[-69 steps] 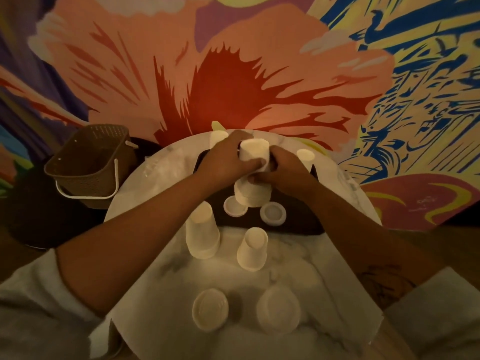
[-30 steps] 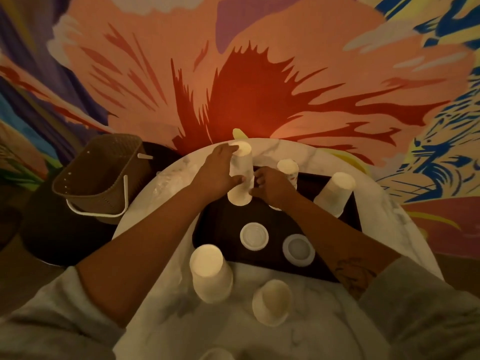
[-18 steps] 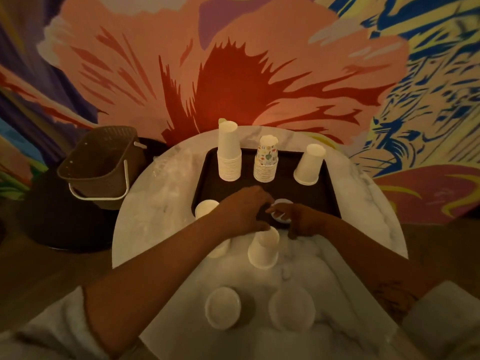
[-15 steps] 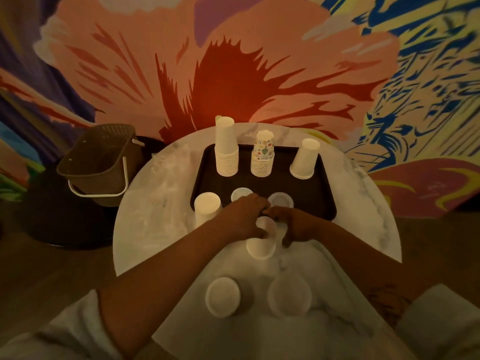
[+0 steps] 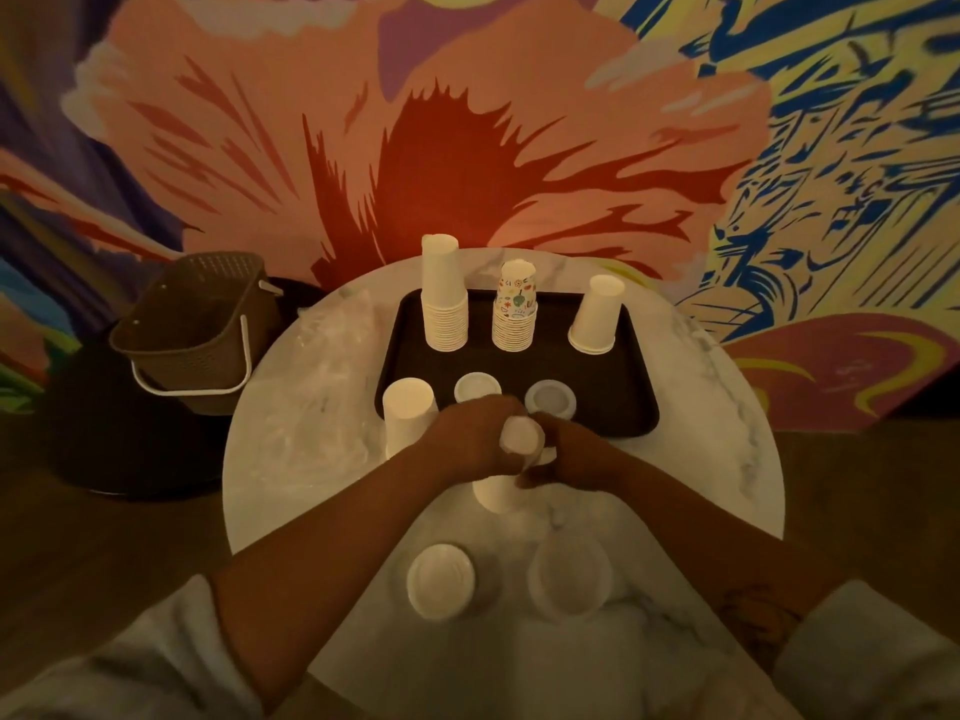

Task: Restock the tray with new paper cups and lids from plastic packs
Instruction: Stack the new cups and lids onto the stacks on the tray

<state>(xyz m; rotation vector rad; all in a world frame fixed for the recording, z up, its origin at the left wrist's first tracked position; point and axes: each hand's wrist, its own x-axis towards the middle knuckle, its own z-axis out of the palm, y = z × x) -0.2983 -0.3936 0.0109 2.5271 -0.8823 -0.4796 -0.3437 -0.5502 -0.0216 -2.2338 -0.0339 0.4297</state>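
Three cup stacks (image 5: 444, 304) and two lids (image 5: 477, 388) stand on the tray (image 5: 623, 402); left hand (image 5: 470, 433) and right hand (image 5: 574, 452) clasp a further stack (image 5: 500, 493) just before it, spare cups (image 5: 408, 413) and spare lids (image 5: 440, 582) waiting on the desk (image 5: 701, 459).

left hand (image 5: 470, 433) grips cup stack (image 5: 496, 495) | right hand (image 5: 574, 454) grips it | forearms converging

Dim, warm light, brightest on the mural (image 5: 467, 163) and worktop (image 5: 701, 459) centre; floor (image 5: 104, 537) and corners were dark. Wide-angle bending at edges. Left hand (image 5: 467, 433) and right hand (image 5: 569, 452) slightly motion-blurred, detail soft.
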